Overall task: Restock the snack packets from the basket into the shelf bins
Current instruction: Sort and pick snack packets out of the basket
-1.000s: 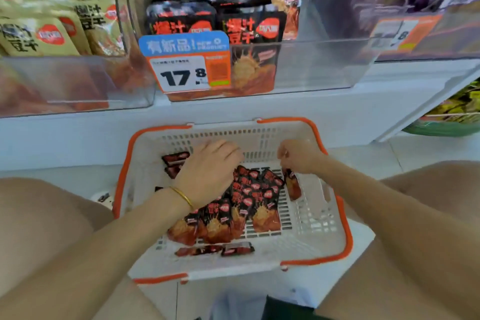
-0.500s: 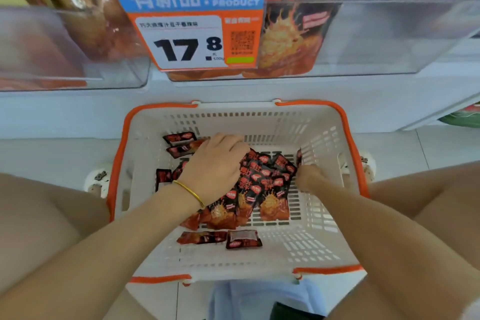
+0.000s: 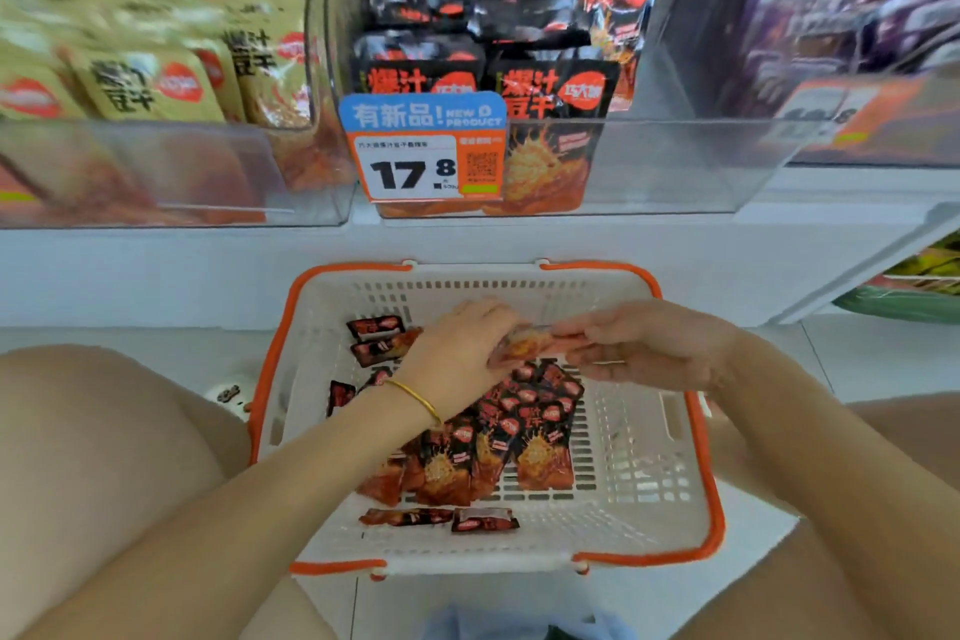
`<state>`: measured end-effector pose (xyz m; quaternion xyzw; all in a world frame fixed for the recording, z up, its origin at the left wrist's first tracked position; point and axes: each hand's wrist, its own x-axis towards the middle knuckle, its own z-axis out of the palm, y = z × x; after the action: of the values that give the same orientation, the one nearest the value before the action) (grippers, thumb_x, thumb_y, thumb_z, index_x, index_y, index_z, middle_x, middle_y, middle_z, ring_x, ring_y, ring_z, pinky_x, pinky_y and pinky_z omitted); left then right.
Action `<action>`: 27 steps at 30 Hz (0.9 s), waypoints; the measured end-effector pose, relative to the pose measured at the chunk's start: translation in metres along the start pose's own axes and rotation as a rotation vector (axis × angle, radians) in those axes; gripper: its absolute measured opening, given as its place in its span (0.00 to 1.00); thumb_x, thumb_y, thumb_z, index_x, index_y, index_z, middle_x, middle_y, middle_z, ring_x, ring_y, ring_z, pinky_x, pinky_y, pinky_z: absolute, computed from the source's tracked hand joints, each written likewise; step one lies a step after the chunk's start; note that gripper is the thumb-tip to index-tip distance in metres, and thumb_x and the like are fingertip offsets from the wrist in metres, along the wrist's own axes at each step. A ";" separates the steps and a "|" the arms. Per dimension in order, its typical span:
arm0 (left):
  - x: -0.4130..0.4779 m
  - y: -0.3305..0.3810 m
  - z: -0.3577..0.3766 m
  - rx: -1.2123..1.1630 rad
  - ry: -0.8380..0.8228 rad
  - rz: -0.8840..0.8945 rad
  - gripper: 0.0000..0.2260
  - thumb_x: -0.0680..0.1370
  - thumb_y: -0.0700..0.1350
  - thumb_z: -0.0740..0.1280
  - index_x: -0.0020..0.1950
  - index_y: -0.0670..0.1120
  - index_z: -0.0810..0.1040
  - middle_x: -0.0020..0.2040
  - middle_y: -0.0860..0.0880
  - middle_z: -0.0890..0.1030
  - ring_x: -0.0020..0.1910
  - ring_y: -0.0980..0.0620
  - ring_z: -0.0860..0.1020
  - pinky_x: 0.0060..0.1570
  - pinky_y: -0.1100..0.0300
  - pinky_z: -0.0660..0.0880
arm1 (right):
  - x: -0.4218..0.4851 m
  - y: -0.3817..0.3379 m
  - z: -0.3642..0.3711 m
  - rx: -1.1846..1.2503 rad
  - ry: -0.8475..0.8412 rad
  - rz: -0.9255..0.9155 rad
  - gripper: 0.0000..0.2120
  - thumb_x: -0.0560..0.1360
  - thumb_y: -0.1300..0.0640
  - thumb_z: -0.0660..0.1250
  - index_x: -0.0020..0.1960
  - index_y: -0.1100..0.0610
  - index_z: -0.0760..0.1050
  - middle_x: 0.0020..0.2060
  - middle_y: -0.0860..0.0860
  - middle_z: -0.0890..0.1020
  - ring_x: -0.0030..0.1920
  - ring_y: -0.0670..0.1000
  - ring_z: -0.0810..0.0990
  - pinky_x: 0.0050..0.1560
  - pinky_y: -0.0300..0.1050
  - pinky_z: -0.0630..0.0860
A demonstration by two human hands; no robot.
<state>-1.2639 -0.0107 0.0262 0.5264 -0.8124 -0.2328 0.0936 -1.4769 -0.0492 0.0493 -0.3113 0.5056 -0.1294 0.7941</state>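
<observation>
A white basket with an orange rim [image 3: 670, 473] sits on the floor between my knees. Several black-and-red snack packets [image 3: 498, 437] lie fanned out inside it, with a few small loose packets [image 3: 483, 519] near its front and back left. My left hand [image 3: 457, 353] grips the top of the fanned bunch. My right hand [image 3: 644, 346] pinches a small blurred orange packet [image 3: 527, 342] against the left hand's fingers. Above, a clear shelf bin [image 3: 675, 166] holds the same black packets [image 3: 556, 91] behind a 17.8 price tag [image 3: 423, 148].
A clear bin of yellow packets [image 3: 156, 83] stands to the left of the black-packet bin. To the right is a bin of purple packets [image 3: 852, 5]. The white shelf front [image 3: 208, 276] runs above the basket. My bare knees flank the basket.
The camera has tilted up, showing the bins again. My right hand rose from the basket's right side and now pinches a small packet at my left hand. The left hand stays on the bunch.
</observation>
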 end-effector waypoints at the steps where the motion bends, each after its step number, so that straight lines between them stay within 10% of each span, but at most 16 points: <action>1: 0.000 0.005 -0.008 -0.038 0.036 -0.016 0.13 0.78 0.46 0.65 0.63 0.46 0.75 0.59 0.48 0.77 0.59 0.49 0.73 0.56 0.60 0.69 | -0.013 -0.005 0.005 -0.020 -0.002 -0.032 0.12 0.76 0.67 0.61 0.58 0.63 0.76 0.48 0.57 0.81 0.44 0.50 0.80 0.46 0.41 0.78; 7: -0.001 0.036 -0.069 -0.430 0.056 -0.176 0.03 0.75 0.40 0.70 0.46 0.43 0.77 0.42 0.46 0.79 0.40 0.53 0.76 0.35 0.66 0.68 | -0.072 -0.036 0.026 -0.446 0.245 -0.382 0.09 0.74 0.66 0.66 0.48 0.53 0.80 0.36 0.48 0.78 0.35 0.44 0.75 0.39 0.38 0.70; 12: -0.009 0.071 -0.113 -0.568 0.067 -0.122 0.08 0.76 0.40 0.69 0.54 0.45 0.78 0.48 0.48 0.82 0.39 0.58 0.78 0.38 0.64 0.75 | -0.101 -0.044 0.051 -0.528 0.334 -0.596 0.04 0.74 0.65 0.68 0.47 0.65 0.78 0.39 0.54 0.81 0.35 0.47 0.74 0.31 0.34 0.69; 17: -0.018 0.094 -0.142 -0.692 0.175 -0.075 0.05 0.78 0.40 0.66 0.52 0.49 0.77 0.27 0.59 0.76 0.21 0.62 0.69 0.24 0.71 0.64 | -0.132 -0.056 0.063 -0.543 0.347 -0.806 0.05 0.74 0.65 0.69 0.46 0.56 0.79 0.38 0.50 0.83 0.32 0.43 0.75 0.31 0.36 0.69; 22: -0.024 0.105 -0.161 -0.589 0.469 0.186 0.09 0.75 0.32 0.67 0.51 0.42 0.81 0.45 0.51 0.83 0.45 0.54 0.82 0.44 0.63 0.78 | -0.148 -0.073 0.069 -0.382 0.494 -0.909 0.10 0.75 0.67 0.66 0.46 0.53 0.79 0.43 0.53 0.82 0.42 0.50 0.80 0.42 0.44 0.79; 27: -0.031 0.099 -0.170 -0.060 0.603 0.497 0.22 0.72 0.31 0.55 0.60 0.42 0.80 0.64 0.49 0.73 0.64 0.57 0.70 0.65 0.66 0.67 | -0.158 -0.083 0.077 0.011 0.091 -0.753 0.11 0.80 0.55 0.59 0.50 0.60 0.77 0.43 0.56 0.84 0.39 0.53 0.84 0.41 0.47 0.82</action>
<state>-1.2636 0.0033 0.2247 0.3552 -0.8440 -0.0615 0.3972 -1.4717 -0.0030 0.2378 -0.4650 0.3900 -0.4285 0.6694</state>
